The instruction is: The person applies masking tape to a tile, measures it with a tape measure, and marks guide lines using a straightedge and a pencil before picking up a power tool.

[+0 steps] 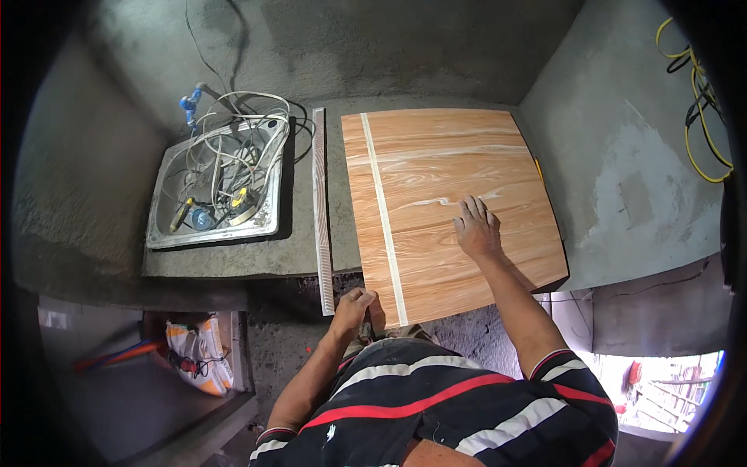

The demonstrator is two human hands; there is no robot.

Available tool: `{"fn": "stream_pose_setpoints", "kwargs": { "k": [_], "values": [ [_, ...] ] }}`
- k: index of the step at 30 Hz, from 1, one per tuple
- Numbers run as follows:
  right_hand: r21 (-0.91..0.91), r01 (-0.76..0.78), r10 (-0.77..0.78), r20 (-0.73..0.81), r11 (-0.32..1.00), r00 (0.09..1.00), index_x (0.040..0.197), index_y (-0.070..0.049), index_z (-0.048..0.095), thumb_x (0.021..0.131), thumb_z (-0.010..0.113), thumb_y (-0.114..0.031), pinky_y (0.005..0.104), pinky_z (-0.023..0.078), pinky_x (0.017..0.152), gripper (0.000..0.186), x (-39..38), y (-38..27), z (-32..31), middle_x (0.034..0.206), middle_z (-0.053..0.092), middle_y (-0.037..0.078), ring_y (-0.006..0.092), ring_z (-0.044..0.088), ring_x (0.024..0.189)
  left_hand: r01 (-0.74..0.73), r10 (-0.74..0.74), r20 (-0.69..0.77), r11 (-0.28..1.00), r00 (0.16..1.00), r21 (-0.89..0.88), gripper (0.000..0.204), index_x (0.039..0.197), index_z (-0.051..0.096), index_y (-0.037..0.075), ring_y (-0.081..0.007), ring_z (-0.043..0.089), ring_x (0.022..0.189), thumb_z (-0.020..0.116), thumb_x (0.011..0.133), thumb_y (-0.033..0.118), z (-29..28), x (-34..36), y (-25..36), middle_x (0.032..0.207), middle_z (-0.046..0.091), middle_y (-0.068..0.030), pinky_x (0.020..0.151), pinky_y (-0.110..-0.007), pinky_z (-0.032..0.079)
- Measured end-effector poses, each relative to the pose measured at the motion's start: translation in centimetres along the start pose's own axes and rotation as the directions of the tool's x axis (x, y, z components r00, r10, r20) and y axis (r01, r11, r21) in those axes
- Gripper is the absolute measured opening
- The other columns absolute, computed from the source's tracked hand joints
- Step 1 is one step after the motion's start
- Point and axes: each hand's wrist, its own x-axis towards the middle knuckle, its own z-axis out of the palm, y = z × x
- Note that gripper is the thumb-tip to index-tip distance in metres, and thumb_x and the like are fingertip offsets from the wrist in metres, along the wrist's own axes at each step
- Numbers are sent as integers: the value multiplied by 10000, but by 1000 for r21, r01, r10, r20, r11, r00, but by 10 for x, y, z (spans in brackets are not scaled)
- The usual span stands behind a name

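A large glossy wood-patterned tile (436, 257), orange-brown with a pale strip (385, 218) along its left side, lies on the concrete counter (226, 263) and reaches past its front edge. My right hand (478, 229) rests palm down on the tile, right of its middle, fingers stretched out. At the near left edge, my left hand (352, 311) has its fingers curled closed on the tile's rim; the fingertips are partly hidden. Just left of the tile runs a long narrow ribbed piece (320, 210) with pale edges, its near end by my left hand.
At left, a dusty sink (268, 222) holds tangled cables (226, 148) and yellow-and-black tools. A blue valve (189, 105) stands behind it. Yellow cable (704, 167) hangs on the right wall. Below the counter at left is a white-and-orange sack (202, 354). Rough walls enclose the counter.
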Motion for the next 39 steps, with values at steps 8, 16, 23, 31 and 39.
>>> {"fn": "stream_pose_setpoints", "kwargs": {
  "k": [8, 16, 23, 31, 39],
  "values": [
    [-11, 9, -9, -50, 1000, 999, 1432, -69, 636, 1016, 612, -377, 504, 350, 1178, 518, 2, 1, 7, 1605, 496, 118, 316, 419, 1495, -18, 20, 32, 999, 999, -39, 289, 1134, 670, -37, -159, 645, 841, 674, 1025, 231, 7, -1, 9, 959, 696, -68, 772, -319, 519],
    [705, -357, 298, 212, 613, 931, 956, -32, 696, 978, 679, -293, 363, 519, 581, 263, 84, -58, 3, 816, 705, 107, 212, 642, 633, 4, -5, 67, 1000, 998, 21, 323, 1131, 682, -44, -145, 642, 821, 699, 1012, 255, 1, 1, 11, 944, 702, -69, 736, -308, 516],
    [858, -509, 217, 486, 64, 847, 863, -54, 639, 1009, 623, -301, 275, 411, 451, 287, 124, -105, -5, 745, 610, 17, 86, 525, 560, 9, -8, 11, 999, 1000, -34, 314, 1074, 659, -41, -163, 641, 666, 692, 1026, 267, 11, -9, 11, 819, 688, -77, 622, -305, 520],
    [846, -532, 191, 516, 43, 835, 891, -73, 632, 977, 657, -286, 275, 399, 443, 231, 122, -105, 14, 727, 586, 6, 86, 495, 543, 93, -93, -19, 995, 995, -32, 314, 1094, 653, -50, -141, 636, 683, 713, 1019, 249, 7, -9, 4, 844, 690, -59, 636, -289, 518],
    [853, -522, 212, 508, 11, 835, 919, -82, 607, 994, 657, -324, 273, 403, 440, 258, 111, -88, 11, 740, 581, 6, 93, 505, 539, 96, -95, 32, 995, 995, -31, 322, 1179, 650, -54, -140, 661, 785, 684, 1035, 231, 14, -8, 17, 951, 711, -72, 709, -285, 531]
  ]
}}
